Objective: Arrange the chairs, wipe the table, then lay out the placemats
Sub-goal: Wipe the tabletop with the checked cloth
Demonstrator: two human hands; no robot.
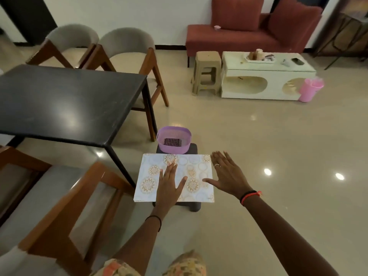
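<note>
White placemat (148, 177) under flat, spread hands (169, 186) (227, 176)

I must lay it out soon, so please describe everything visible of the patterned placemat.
The placemat is a thin, flat rectangle, pale with beige floral medallions and rings, smooth like plastic. It lies level on a low dark stool, overhanging its left and right sides, near a purple basket. The left hand rests flat on its middle; the open right hand is at its right edge, thumb over it. One mat or a stack: cannot tell.
</note>
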